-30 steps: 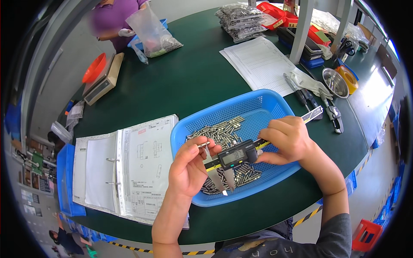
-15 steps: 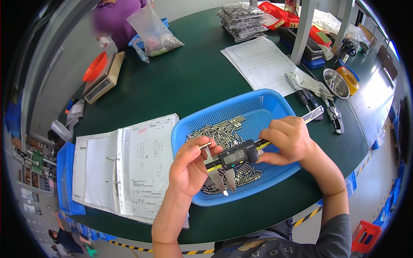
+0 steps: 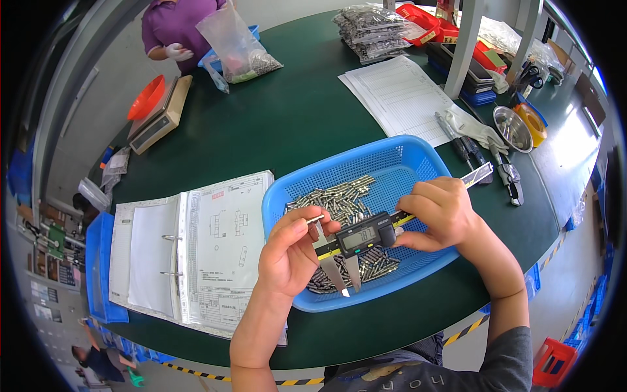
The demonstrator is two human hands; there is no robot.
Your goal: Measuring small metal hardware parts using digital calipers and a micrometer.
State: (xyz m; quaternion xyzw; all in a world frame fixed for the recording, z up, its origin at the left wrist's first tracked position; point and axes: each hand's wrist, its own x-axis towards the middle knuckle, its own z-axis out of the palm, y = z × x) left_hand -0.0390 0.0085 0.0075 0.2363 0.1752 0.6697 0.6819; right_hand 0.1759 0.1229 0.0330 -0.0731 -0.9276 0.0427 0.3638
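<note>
A digital caliper (image 3: 361,237) is held over a blue perforated basket (image 3: 277,202), its display lit and its large jaws pointing down, slightly apart. My right hand (image 3: 439,214) is closed round the caliper's beam, the thumb by the slider's wheel. Between the thumb and fingers of my left hand (image 3: 289,251) is a small metal pin (image 3: 315,219), set at the caliper's small upper jaws. Whether it touches both jaws I cannot tell. Many similar metal pins (image 3: 336,199) lie heaped in the basket below.
Left of the basket lies an open ring binder (image 3: 219,255) with drawings. Paper sheets (image 3: 398,98), a micrometer (image 3: 465,147) and a metal bowl (image 3: 512,129) are at the right. A scale (image 3: 160,117) with a red pan stands far left. A gloved co-worker (image 3: 179,32) stands behind.
The caliper, the pin and both my hands keep nearly the same place. The view has shifted slightly. The co-worker's gloved hand has moved and shows more clearly.
</note>
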